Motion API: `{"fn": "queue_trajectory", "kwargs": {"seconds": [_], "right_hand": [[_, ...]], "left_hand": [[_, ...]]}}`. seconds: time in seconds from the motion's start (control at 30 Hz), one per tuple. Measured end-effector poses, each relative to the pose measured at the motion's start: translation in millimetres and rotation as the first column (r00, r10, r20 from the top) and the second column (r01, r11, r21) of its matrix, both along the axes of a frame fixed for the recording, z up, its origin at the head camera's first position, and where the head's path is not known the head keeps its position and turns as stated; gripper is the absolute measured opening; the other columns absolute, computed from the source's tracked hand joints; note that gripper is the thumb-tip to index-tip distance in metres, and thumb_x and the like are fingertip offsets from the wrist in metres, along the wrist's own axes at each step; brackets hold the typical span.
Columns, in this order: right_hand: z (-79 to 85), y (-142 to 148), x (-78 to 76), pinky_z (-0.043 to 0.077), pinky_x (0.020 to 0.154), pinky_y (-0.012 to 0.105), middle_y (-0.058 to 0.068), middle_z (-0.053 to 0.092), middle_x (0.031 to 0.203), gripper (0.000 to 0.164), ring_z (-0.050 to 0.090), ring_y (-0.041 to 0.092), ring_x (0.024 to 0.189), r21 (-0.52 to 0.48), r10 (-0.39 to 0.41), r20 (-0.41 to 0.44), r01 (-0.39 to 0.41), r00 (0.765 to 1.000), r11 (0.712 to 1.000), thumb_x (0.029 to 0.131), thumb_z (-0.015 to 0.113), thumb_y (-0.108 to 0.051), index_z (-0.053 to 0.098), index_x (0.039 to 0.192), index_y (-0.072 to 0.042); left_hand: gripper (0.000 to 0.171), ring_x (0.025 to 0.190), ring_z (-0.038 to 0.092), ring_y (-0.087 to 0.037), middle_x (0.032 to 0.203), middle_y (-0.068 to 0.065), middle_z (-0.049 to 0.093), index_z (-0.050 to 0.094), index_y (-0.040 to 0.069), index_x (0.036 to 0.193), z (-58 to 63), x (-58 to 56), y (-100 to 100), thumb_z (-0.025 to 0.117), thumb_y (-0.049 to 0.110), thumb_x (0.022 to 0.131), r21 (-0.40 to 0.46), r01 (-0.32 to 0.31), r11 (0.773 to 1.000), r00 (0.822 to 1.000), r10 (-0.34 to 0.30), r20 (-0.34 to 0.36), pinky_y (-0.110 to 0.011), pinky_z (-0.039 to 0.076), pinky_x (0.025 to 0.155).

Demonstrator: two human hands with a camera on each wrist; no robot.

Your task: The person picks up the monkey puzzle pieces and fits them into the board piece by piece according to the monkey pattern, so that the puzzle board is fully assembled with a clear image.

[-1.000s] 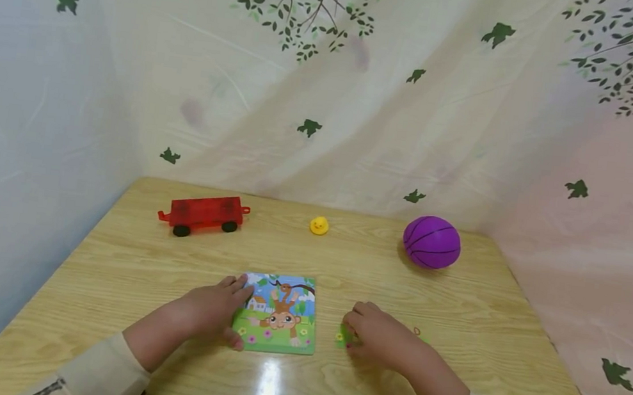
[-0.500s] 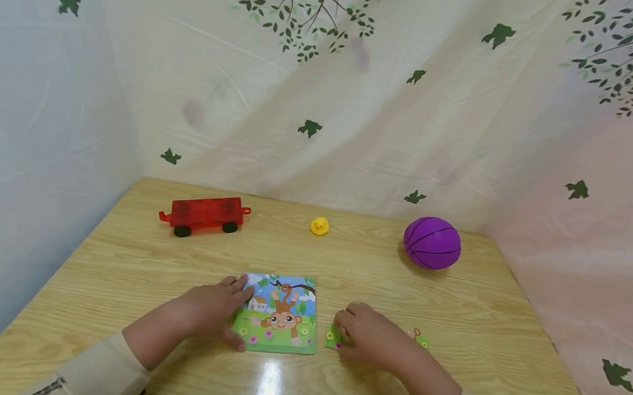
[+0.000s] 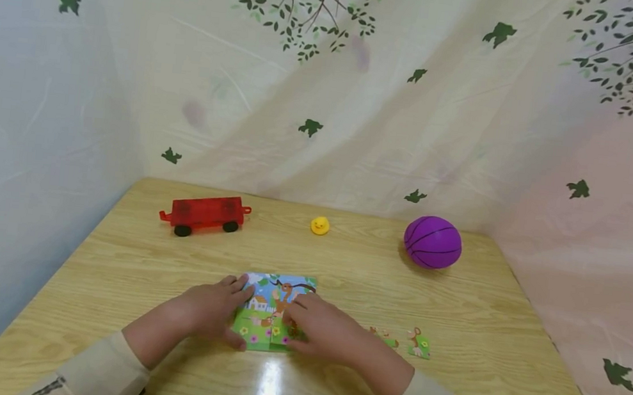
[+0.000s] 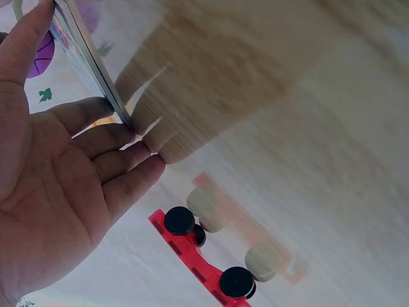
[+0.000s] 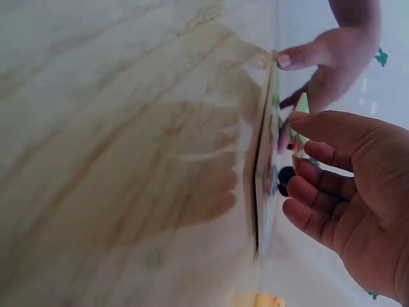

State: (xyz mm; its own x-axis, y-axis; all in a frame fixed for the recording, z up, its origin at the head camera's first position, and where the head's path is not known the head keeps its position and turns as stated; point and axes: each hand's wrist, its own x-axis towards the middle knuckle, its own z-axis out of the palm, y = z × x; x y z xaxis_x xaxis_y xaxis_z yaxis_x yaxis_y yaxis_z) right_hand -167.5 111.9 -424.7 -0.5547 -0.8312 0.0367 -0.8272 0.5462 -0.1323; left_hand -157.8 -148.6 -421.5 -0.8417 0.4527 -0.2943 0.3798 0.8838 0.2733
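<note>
A square picture puzzle board [image 3: 256, 335] with a monkey scene lies flat on the table. Along its left edge rests my left hand [image 3: 212, 311], thumb at the near corner and fingers on the far part; the left wrist view shows these fingers [image 4: 118, 137] fairly straight against the board's side. Over the board's right half, my right hand [image 3: 322, 329] pinches a puzzle piece [image 3: 277, 334] with green ground and flowers. From the right wrist view, that piece is tilted and raised off the board. My right hand covers much of the monkey picture.
Several loose puzzle pieces, among them a green one with a yellow flower [image 3: 419, 343], lie right of the board, partly behind my right forearm. At the back stand a red toy wagon [image 3: 206, 213], a yellow rubber duck [image 3: 320, 226] and a purple ball [image 3: 433, 242].
My right hand has carried the puzzle piece leftward from the table to above the board. More loose pieces show where it was. The left hand keeps its place at the board.
</note>
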Motion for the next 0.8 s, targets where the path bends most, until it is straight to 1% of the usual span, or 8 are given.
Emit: {"fn": "queue_trajectory", "kwargs": {"seconds": [0.13,0.2,0.27,0.37,0.43,0.5,0.63,0.8], "right_hand": [[-5.7,-17,-3.8,0.046,0.083,0.020,-0.011,0.051,0.096,0.023,0.047,0.006,0.091,0.002,0.047,-0.046,-0.047,0.998,0.999,0.090,0.071,-0.037,0.062,0.102,-0.020],[-9.2,-23,-5.6,0.047,0.092,0.024,-0.011,0.052,0.096,0.022,0.047,0.006,0.090,0.001,0.058,-0.049,-0.058,0.997,0.998,0.091,0.069,-0.038,0.063,0.103,-0.020],[-11.8,-28,-7.3,0.044,0.104,0.030,-0.010,0.053,0.097,0.022,0.049,0.006,0.093,-0.004,0.068,-0.048,-0.069,0.997,0.998,0.092,0.069,-0.037,0.064,0.104,-0.019],[-14.5,-35,-9.2,0.039,0.112,0.039,-0.009,0.056,0.098,0.021,0.051,0.007,0.094,-0.002,0.087,-0.056,-0.087,0.995,0.996,0.092,0.068,-0.036,0.066,0.104,-0.018],[-16.0,-39,-10.2,0.041,0.109,0.035,-0.009,0.058,0.099,0.020,0.052,0.007,0.095,0.011,0.099,-0.067,-0.099,0.993,0.995,0.093,0.068,-0.035,0.067,0.104,-0.019],[-17.1,-41,-10.6,0.045,0.101,0.028,-0.009,0.059,0.101,0.020,0.053,0.006,0.095,0.030,0.110,-0.079,-0.108,0.991,0.994,0.093,0.067,-0.036,0.068,0.104,-0.020],[-18.2,-45,-10.3,0.046,0.088,0.020,-0.009,0.059,0.104,0.020,0.053,0.005,0.094,0.049,0.122,-0.094,-0.118,0.988,0.992,0.094,0.065,-0.038,0.068,0.105,-0.021],[-19.3,-47,-7.8,0.046,0.088,0.020,-0.009,0.059,0.104,0.021,0.053,0.005,0.094,0.056,0.116,-0.114,-0.110,0.987,0.992,0.095,0.064,-0.040,0.068,0.104,-0.022]], "left_hand": [[0.106,0.146,0.026,-0.041,0.161,-0.017,0.026,0.035,0.008,0.152,1.3,0.4,1,0.078,0.063,0.071,-0.002,0.008,1.000,1.000,-0.008,-0.013,-0.059,0.042,0.103],[0.106,0.146,0.027,-0.041,0.160,-0.016,0.026,0.036,0.008,0.152,1.4,0.3,1,0.077,0.063,0.072,-0.006,0.012,1.000,1.000,-0.012,-0.021,-0.058,0.043,0.102],[0.105,0.146,0.027,-0.041,0.160,-0.016,0.027,0.036,0.008,0.152,1.1,0.1,1,0.077,0.063,0.072,-0.010,0.016,1.000,1.000,-0.016,-0.026,-0.058,0.043,0.102],[0.105,0.146,0.027,-0.041,0.160,-0.016,0.028,0.036,0.008,0.152,0.6,-0.5,0,0.077,0.063,0.073,-0.013,0.020,1.000,0.999,-0.021,-0.033,-0.057,0.044,0.101],[0.105,0.146,0.027,-0.041,0.160,-0.016,0.028,0.036,0.008,0.152,0.5,-0.6,0,0.077,0.063,0.072,-0.013,0.019,1.000,0.999,-0.020,-0.032,-0.057,0.044,0.101],[0.105,0.146,0.028,-0.041,0.160,-0.016,0.028,0.037,0.008,0.152,0.5,-0.5,0,0.077,0.062,0.072,-0.014,0.018,1.000,0.999,-0.018,-0.030,-0.057,0.044,0.101],[0.105,0.146,0.027,-0.041,0.160,-0.016,0.028,0.036,0.007,0.152,1.2,0.3,0,0.077,0.062,0.072,-0.018,0.018,1.000,1.000,-0.019,-0.022,-0.057,0.045,0.101],[0.105,0.146,0.027,-0.040,0.161,-0.015,0.027,0.036,0.008,0.152,2.4,1.1,1,0.078,0.061,0.072,-0.026,0.016,1.000,1.000,-0.016,-0.010,-0.057,0.044,0.102]]}}
